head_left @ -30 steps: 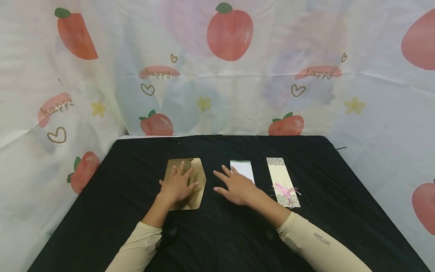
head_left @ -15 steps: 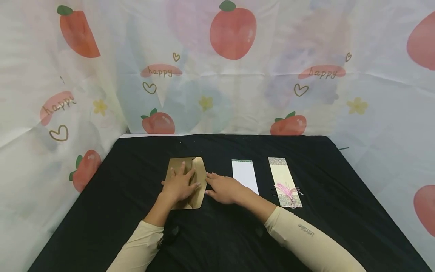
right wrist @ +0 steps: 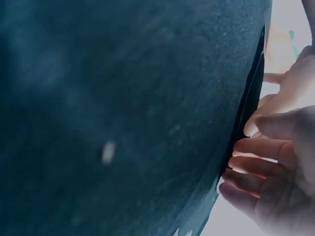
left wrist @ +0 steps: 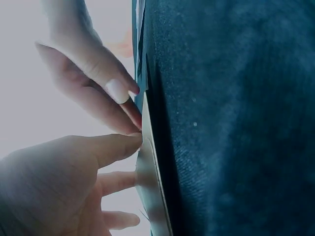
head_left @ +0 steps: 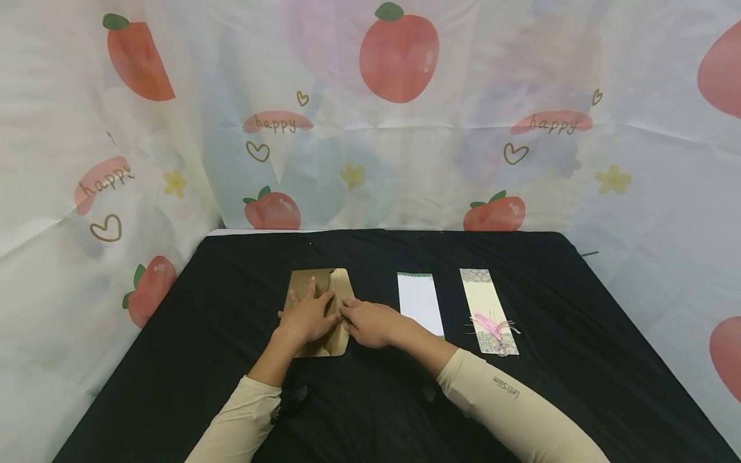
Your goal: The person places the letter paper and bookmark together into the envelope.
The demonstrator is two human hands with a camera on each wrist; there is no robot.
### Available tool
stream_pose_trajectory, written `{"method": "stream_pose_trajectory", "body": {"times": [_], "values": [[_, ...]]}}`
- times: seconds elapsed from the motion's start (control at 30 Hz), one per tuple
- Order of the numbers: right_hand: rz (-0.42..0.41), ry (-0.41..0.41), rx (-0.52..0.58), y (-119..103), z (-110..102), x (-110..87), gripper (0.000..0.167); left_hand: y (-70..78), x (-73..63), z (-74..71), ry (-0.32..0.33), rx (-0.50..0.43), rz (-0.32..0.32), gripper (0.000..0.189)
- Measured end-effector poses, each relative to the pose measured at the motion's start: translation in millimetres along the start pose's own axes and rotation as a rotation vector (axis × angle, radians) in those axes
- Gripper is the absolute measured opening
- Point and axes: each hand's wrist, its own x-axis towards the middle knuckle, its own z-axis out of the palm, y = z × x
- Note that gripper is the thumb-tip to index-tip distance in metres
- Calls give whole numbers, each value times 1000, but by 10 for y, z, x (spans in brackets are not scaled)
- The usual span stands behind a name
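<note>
A person in cream sleeves (head_left: 237, 418) works both hands at a brown envelope (head_left: 301, 279), which lies flat on a black cloth (head_left: 376, 411), toward ten o'clock from the table's center. The left hand (head_left: 307, 318), its forearm angling from seven o'clock, rests on the envelope with fingers spread wide. The right hand (head_left: 373, 323) extends from four o'clock, fingers held narrow, tips at the paler flap (head_left: 340, 283) on the envelope's three-o'clock side; whether thumb and finger pinch the paper cannot be told. In the left wrist view, the two hands sit close together at the envelope's edge. Apart from the envelope, at three o'clock, lies a white card (head_left: 419, 297) with a green band at its twelve-o'clock end. Farther out at three o'clock lies a cream strip (head_left: 479, 296), patterned at both ends, with pink threads (head_left: 489, 323) across its six-o'clock half. At twelve o'clock hangs a backdrop (head_left: 411, 161) printed with red fruit, yellow flowers, heart outlines and the word "happy."
</note>
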Motion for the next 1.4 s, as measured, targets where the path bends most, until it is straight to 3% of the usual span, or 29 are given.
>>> {"method": "stream_pose_trajectory", "body": {"times": [0.4,0.67,0.8,0.9,1.17,1.4], "values": [[60,-73,-2,-29,-6,32,51,21,-39,-19,-24,43,-7,63],[91,-125,7,-33,-21,55,51,70,-135,-64,-100,32,-56,69],[91,-123,14,-30,-24,61,51,90,-171,-111,-118,35,-42,73],[89,-119,26,-33,-31,57,51,95,-191,-135,-122,43,-21,77],[74,-114,37,-27,-42,39,52,80,-225,-191,-123,6,-39,88],[74,-123,30,8,-30,51,54,89,-214,-214,-105,43,-51,92]]}}
